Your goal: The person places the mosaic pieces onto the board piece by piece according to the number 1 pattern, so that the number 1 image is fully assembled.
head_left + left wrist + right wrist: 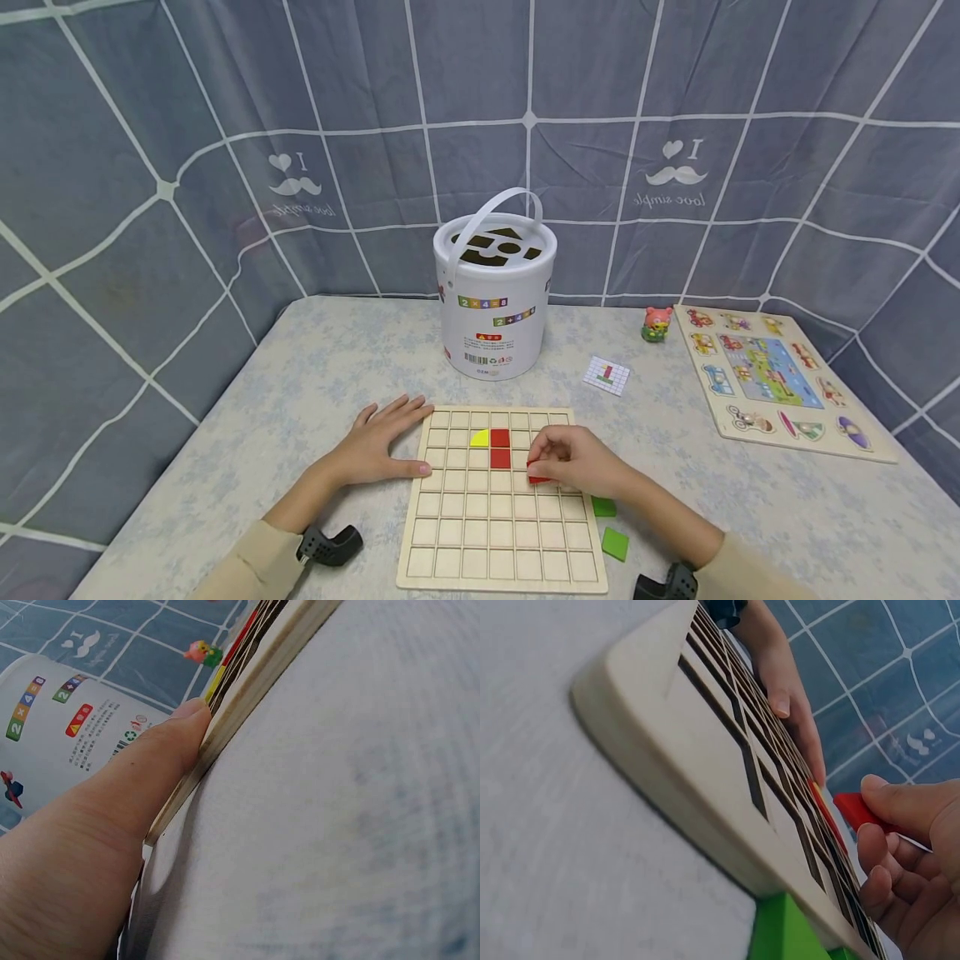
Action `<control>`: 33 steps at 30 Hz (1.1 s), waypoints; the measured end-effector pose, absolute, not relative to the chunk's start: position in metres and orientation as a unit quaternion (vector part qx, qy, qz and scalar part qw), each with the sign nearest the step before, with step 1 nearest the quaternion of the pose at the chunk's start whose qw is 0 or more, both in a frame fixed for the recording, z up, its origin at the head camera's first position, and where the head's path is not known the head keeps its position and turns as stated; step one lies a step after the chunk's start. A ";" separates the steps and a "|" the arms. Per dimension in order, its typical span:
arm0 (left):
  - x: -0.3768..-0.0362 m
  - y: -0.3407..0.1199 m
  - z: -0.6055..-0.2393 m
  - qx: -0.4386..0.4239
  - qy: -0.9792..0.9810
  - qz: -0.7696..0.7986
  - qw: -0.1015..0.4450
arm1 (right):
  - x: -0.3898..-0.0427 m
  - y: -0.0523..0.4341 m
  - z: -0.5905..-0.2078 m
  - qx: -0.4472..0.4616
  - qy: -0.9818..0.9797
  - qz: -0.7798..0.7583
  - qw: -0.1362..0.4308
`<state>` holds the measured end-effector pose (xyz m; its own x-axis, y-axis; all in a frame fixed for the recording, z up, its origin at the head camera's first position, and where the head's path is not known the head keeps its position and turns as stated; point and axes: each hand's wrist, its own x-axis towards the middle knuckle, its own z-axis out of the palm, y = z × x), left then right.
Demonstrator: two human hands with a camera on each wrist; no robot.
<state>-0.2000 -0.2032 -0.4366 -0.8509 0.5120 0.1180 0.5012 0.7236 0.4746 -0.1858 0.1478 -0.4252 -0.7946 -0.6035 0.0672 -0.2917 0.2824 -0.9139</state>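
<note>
Two red tiles (pixel 500 459) in board (pixel 477 531); third tile (pixel 850 810) pinched by right hand (pixel 581 460) above. Left hand (pixel 382 450), spread, touches board edge. Placing step, we judge; next calls for lowering tile flat.

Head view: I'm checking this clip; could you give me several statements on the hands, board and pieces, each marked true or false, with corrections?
1. The right hand pinches a red piece over the grid board. True.
2. Every piece lying on the grid board is red. False: a yellow piece sits just left of the farther of two red squares.
3. The left hand touches the grid board's left edge. True.
4. No pieces lie off the grid board. False: two green pieces lie beside its right edge.
5. A pattern card lies on the table, beyond the grid board's far edge. True.
6. The two red squares sit in one row. False: they sit in one column, one behind the other.
</note>
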 end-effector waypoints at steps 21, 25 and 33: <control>-0.199 -0.203 -0.436 0.271 0.928 0.256 0.011 | -0.181 0.115 -0.424 -0.305 0.792 -0.512 0.134; -0.200 -0.203 -0.437 0.271 0.928 0.256 0.013 | -0.180 0.113 -0.424 -0.297 0.802 -0.503 0.124; -0.200 -0.204 -0.438 0.272 0.928 0.255 0.012 | -0.177 0.111 -0.423 -0.299 0.801 -0.504 0.118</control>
<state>-0.2003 -0.2037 -0.4375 -0.8519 0.5106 0.1166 0.4984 0.7218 0.4803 -0.1767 0.1109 -0.4230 -0.7933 -0.5983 0.1127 -0.3605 0.3123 -0.8789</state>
